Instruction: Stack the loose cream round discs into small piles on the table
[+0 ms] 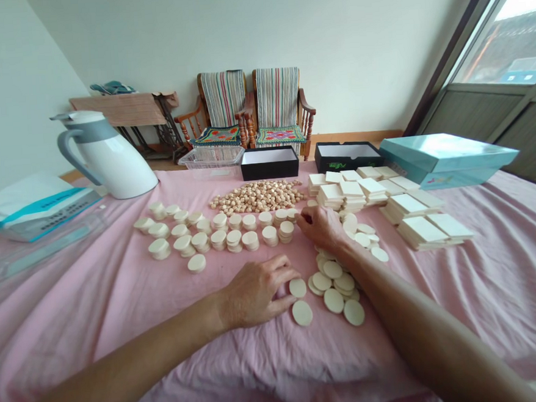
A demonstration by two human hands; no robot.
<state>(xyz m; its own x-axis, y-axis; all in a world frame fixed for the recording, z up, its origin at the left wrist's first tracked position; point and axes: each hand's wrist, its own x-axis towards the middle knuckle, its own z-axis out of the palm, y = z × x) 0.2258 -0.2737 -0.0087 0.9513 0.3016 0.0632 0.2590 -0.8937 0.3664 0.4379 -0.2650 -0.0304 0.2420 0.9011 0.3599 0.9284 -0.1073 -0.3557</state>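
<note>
My left hand (256, 292) is low over the cloth, thumb and fingers apart beside a pale round wooden disc (297, 288); the fingertips reach its edge. Just below lies a second disc (302, 314). Farther forward, my right hand (321, 225) has its fingers curled together at the right end of the rows of stacked discs (270, 235); what they hold, if anything, is hidden. Under and beside my right forearm spreads a loose heap of discs (334, 300). One short stack (196, 263) stands in front of the rows.
Behind the rows lies a pile of small wooden pieces (258, 195). Stacks of square wooden tiles (421, 230) stand right. Along the back are a clear plastic tray (212, 157), black boxes (270, 169) and a blue box (448, 158). A white jug (108, 154) stands left on the pink cloth (169, 361).
</note>
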